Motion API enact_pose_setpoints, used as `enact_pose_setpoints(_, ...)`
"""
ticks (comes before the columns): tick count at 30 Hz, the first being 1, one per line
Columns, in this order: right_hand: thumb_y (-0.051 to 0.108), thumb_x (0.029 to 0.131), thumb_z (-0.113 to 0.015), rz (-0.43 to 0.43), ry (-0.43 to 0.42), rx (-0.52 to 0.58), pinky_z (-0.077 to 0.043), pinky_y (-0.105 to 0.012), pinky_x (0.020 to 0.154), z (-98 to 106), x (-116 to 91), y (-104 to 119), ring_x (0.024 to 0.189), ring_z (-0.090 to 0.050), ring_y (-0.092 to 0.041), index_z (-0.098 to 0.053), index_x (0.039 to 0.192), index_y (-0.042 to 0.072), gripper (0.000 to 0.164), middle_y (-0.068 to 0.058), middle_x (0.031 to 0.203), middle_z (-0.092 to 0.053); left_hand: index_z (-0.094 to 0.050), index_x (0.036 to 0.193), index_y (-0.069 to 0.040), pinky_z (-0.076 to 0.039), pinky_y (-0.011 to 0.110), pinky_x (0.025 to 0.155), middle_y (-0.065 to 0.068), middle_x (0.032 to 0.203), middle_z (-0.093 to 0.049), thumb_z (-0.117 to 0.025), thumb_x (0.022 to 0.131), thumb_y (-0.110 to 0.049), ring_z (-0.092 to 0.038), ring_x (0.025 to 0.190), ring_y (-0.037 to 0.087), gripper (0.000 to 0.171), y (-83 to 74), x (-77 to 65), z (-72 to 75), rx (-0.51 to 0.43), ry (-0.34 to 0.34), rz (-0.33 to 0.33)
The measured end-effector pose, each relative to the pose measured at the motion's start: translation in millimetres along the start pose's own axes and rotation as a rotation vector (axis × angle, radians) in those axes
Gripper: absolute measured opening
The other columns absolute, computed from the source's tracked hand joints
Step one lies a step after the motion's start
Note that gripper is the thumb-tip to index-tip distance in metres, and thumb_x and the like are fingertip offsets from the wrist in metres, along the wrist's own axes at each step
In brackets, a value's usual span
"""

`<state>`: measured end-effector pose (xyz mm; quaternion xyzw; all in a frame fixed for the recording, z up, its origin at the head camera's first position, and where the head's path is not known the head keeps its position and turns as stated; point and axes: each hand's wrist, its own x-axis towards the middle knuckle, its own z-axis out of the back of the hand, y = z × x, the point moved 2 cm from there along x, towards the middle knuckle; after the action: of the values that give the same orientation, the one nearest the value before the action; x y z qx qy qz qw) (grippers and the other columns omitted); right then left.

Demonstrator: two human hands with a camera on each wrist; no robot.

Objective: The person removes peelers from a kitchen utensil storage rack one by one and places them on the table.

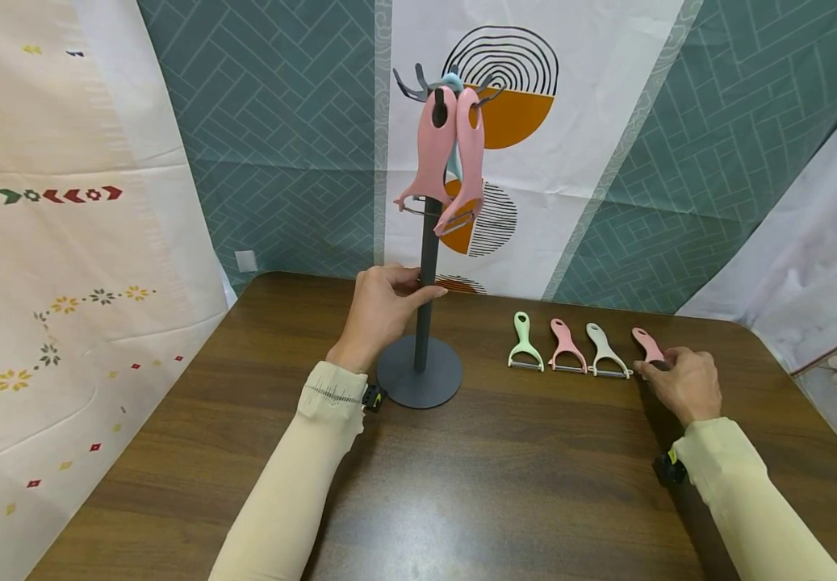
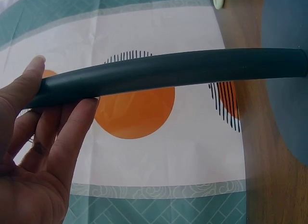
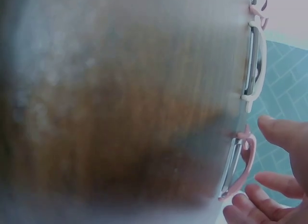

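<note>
My left hand (image 1: pixel 382 311) grips the dark grey pole of a stand (image 1: pixel 427 323), thumb on one side and fingertips on the other. On the stand's top hooks hang two pink peelers (image 1: pixel 436 149) and a light blue peeler (image 1: pixel 452 81) mostly behind them. At the right of the table, my right hand (image 1: pixel 690 386) hovers at a pink peeler (image 1: pixel 648 343) and covers its lower part. In the right wrist view, thumb and fingers are spread apart beside that peeler's pink head (image 3: pixel 240 173).
Left of my right hand lie a grey-white peeler (image 1: pixel 601 343), another pink peeler (image 1: pixel 563 339) and a green peeler (image 1: pixel 523 331), in a row near the back edge of the brown wooden table (image 1: pixel 505 484). Patterned cloths (image 1: pixel 280 145) hang behind it.
</note>
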<state>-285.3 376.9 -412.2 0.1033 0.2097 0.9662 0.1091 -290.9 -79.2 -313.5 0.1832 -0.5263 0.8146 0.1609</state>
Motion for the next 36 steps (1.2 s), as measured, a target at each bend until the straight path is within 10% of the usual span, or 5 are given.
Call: enact_pose_setpoints(36, 0.031, 0.095, -0.069, 0.143, -0.224, 0.149, -0.041, -0.064, 0.096, 12, -8, 56, 0.119, -0.051, -0.049, -0.061, 0.129, -0.011, 0.055, -0.034, 0.125, -0.057, -0.083, 0.103, -0.008, -0.061, 0.029, 0.071, 0.006, 0.089, -0.078, -0.084, 0.086, -0.027, -0.076, 0.079, 0.016, 0.025, -0.3, 0.6, 0.3, 0.006, 0.0, -0.023)
